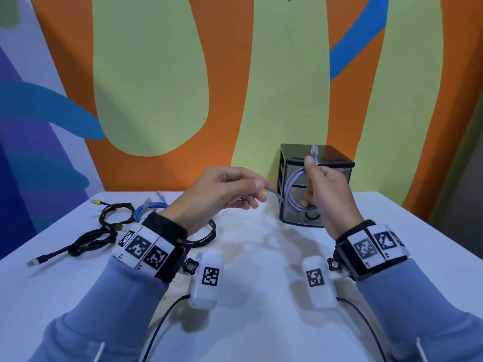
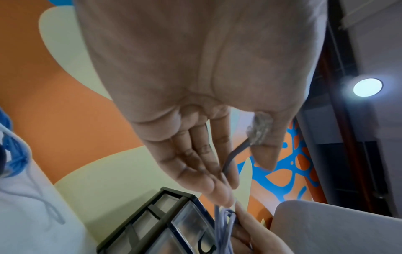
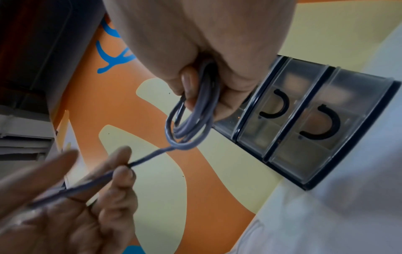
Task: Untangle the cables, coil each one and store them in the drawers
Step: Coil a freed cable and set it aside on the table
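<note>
The right hand (image 1: 325, 194) is curled tight round a bunch of loops of the purple network cable (image 3: 191, 123), up in the air in front of the little drawer box (image 1: 337, 155). One clear plug sticks up above the thumb. The left hand (image 1: 224, 194) pinches the loose tail of the same cable between thumb and fingers, just beside the loops.

The coil looks nearly done, I think. To finish it well, the left hand should bring the tail round the right hand in a loop the same size as the others, and not pull hard, or the loops could slip out and open up. The right hand should keep its squeeze until the end is tucked in. Then a drawer has to be pulled open; all the ones I can see look closed.

The cable is thin, smooth and bendy, pale purple, with about four loops lying side by side.

A blue cable (image 1: 146, 209) and black cables (image 1: 91, 240) lie on the white table (image 1: 248, 257), off to the left
</note>
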Tool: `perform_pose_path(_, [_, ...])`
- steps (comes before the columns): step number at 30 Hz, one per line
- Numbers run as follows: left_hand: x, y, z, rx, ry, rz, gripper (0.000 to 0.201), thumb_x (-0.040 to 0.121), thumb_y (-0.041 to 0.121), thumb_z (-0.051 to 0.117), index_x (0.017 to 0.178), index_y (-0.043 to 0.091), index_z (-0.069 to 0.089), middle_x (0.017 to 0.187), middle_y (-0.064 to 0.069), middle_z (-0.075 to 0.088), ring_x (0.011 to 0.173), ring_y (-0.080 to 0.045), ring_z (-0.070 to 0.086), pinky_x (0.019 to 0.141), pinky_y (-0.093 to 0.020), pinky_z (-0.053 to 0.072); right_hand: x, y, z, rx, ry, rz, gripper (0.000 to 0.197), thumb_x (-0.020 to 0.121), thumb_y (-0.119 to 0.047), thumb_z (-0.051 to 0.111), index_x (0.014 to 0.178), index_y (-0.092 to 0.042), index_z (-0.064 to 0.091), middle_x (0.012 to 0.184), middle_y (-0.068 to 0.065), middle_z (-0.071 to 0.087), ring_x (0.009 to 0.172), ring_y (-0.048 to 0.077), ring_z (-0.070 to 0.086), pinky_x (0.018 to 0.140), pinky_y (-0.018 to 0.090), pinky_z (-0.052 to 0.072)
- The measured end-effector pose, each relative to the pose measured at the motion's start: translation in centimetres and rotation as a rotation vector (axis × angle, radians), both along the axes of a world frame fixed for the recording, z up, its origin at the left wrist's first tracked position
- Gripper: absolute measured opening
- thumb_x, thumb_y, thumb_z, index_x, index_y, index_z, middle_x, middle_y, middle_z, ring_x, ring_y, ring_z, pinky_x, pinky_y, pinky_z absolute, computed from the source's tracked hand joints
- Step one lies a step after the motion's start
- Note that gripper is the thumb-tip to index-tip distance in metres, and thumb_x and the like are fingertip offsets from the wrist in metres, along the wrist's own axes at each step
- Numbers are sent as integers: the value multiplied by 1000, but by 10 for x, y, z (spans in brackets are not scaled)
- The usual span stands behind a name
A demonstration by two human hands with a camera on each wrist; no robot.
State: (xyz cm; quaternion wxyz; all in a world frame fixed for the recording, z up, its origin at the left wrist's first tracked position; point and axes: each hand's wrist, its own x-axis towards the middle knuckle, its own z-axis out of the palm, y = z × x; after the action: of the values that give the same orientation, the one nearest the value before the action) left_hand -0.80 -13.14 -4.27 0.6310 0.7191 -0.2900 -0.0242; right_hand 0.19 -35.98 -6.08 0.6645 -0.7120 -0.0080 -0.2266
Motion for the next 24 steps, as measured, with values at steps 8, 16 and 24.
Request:
perform_pose_path(8, [5, -9, -5, -19, -211, -8, 24, 105, 17, 61, 119, 6, 78, 90, -9, 72, 82, -19, 61, 81, -31, 52, -5, 12, -1, 144, 92, 193, 42, 108, -38, 55, 76, -15, 41, 61, -2, 21, 47, 17, 25, 49, 31, 40])
perform_pose_path(16, [4, -11, -9, 91, -332, 86, 15, 90, 25, 80, 103, 17, 83, 106, 1, 68, 107, -12, 65, 87, -29, 53, -17, 26, -1, 247, 158, 582, 33, 107, -39, 51, 98, -7, 50, 69, 4, 18, 49, 18, 28, 57, 31, 47])
perform_pose_path(24, [1, -4, 1, 59, -126, 60, 36, 83, 2, 86, 114, 4, 66, 83, -17, 73, 73, -34, 71, 71, -38, 59, -23, 24, 0, 259, 228, 751, 38, 102, -41, 53, 76, -14, 45, 72, 6, 35, 60, 23, 37, 76, 36, 50])
